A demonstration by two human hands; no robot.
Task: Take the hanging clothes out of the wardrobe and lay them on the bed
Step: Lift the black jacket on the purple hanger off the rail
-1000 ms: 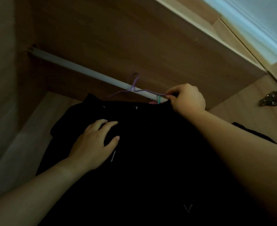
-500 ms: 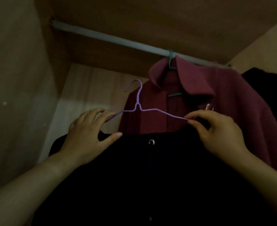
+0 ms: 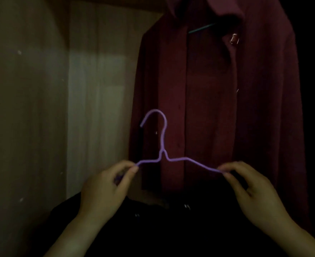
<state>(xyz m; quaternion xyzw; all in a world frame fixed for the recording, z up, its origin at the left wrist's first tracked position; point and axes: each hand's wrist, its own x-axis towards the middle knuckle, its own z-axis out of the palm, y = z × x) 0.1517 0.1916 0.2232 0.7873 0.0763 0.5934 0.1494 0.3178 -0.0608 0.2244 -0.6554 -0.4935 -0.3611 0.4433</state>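
A purple wire hanger (image 3: 163, 145) is off the rail, hook up, held in front of me. My left hand (image 3: 104, 190) pinches its left shoulder and my right hand (image 3: 253, 191) pinches its right shoulder. A black garment (image 3: 162, 230) with small metal snaps hangs from it and fills the bottom of the view. Behind it a dark red collared shirt (image 3: 218, 101) still hangs on a teal hanger (image 3: 201, 29) inside the wardrobe.
The wardrobe's wooden side wall (image 3: 23, 108) is close on the left and its pale back panel (image 3: 97, 101) lies behind. Dark clothing fills the far right edge. The rail is out of view above.
The purple hanger with the black garment came off the rail and dropped lower, toward me. My left hand shifted from the black cloth to the hanger's left shoulder. The view tilted down.
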